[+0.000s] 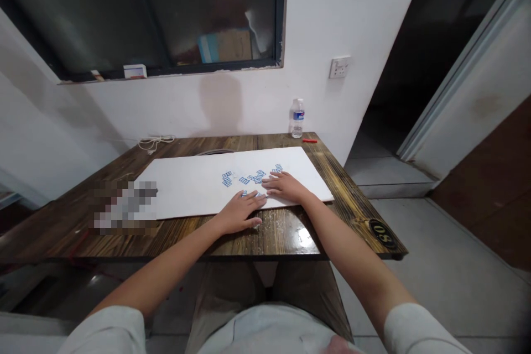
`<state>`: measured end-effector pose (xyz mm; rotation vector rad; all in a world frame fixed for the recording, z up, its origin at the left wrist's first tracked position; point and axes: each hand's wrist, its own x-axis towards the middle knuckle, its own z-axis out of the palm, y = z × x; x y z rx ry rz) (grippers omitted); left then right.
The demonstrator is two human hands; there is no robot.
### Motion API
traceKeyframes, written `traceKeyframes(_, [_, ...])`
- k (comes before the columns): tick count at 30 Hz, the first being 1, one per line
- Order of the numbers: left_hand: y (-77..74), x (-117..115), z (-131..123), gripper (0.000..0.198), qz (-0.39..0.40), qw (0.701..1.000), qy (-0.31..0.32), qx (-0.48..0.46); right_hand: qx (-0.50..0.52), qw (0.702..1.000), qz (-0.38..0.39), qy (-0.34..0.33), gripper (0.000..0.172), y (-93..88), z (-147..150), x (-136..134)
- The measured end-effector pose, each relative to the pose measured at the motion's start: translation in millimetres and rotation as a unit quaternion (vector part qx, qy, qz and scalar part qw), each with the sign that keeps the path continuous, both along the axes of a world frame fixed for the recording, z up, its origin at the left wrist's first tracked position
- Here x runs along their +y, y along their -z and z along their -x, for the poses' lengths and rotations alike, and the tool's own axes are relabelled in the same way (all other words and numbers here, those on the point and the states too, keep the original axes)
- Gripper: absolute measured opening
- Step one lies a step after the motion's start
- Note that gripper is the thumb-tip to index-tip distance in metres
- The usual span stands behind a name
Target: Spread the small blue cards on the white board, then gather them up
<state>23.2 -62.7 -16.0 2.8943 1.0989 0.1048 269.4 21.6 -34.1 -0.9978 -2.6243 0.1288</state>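
Several small pieces with blue outlines and white insides [244, 181] lie scattered on a white board [186, 182]. From here I cannot tell whether they are paper or plastic. My left hand [240, 212] rests palm down at the board's near edge, fingers stretched and thumb apart, with its fingertips over some of the pieces. Flat on the board to its right is my right hand [286, 187], fingers spread, touching or covering pieces near the cluster. The fingertips of both hands almost meet. What lies under the palms is hidden.
The board lies on a dark wooden table [352, 215]. At the back stand a water bottle [297, 119] and a red pen [310, 141], with a white cable [155, 142] at the back left. A blurred patch covers the board's left end.
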Motion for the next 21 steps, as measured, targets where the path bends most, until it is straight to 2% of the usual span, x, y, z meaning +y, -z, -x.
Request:
traceKeyframes(4, [-2.5, 0.1, -3.9, 0.053, -0.013, 1.0, -0.011, -0.024, -0.004, 1.0, -0.005, 0.029, 0.031, -2.4, -2.5, 0.5])
traceKeyframes(9, [-7.9, 16.1, -1.2, 0.049, -0.038, 0.996, -0.036, -0.067, 0.039, 0.998, -0.019, 0.04, 0.031, -4.3, 0.2, 0.4])
traceKeyframes(14, [-4.3, 45.4, -12.0, 0.056, -0.032, 0.994, -0.094, -0.032, 0.04, 0.999, -0.007, -0.019, 0.032, -2.3, 4.2, 0.6])
traceKeyframes(17, [0.1, 54.2, -18.0, 0.056, -0.018, 0.996, -0.082, -0.007, 0.055, 0.998, 0.003, -0.039, 0.031, -4.2, 2.6, 0.3])
traceKeyframes(21, [1.7, 52.2, -16.8, 0.041, -0.034, 0.996, -0.066, -0.045, 0.078, 0.997, 0.009, -0.008, 0.036, -5.8, 2.5, 0.7])
